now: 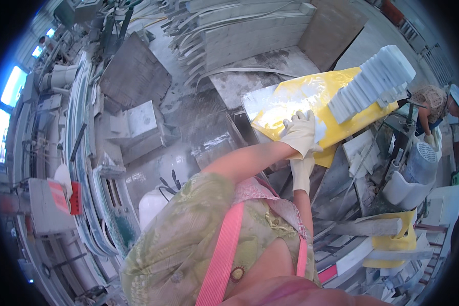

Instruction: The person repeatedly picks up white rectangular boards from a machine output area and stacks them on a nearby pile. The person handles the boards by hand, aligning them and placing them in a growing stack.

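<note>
Take yellow sheet (341, 131), upper right, by lower edge, likely slippery; see left hand (300, 134) with fingers outspread, cannot tell right hand (303, 172)

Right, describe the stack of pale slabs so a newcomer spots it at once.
Find the glossy yellow sheet at the person's gloved left hand. Toward its right end sits the stack of slabs, pale bluish-grey. Unlike the jumbled white pieces lower in the picture, these are packed close together into one long, ridged block.
</note>
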Demonstrator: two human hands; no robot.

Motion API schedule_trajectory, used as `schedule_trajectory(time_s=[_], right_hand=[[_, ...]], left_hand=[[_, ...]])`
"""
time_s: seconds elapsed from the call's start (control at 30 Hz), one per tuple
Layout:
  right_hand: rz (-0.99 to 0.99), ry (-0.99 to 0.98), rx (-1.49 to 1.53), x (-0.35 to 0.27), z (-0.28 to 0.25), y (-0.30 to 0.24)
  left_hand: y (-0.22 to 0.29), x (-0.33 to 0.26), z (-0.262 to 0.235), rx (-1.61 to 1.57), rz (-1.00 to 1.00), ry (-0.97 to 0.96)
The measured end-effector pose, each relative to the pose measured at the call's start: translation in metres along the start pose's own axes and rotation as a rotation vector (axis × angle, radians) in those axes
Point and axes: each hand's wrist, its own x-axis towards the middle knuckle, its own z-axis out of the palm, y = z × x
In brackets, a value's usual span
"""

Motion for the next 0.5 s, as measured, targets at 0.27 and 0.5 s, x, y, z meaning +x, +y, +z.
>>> schedule_trajectory(time_s=[0.27, 0.5], right_hand=[[0.203, 0.044, 1.194, 0.018, 0.048, 0.012], [0.110, -0.076, 1.336, -0.016, 0.022, -0.038]], left_hand=[[-0.004, 0.003, 0.013, 0.121, 0.080, 0.096], [-0.056, 0.040, -0.046, 0.375, 0.551, -0.210]])
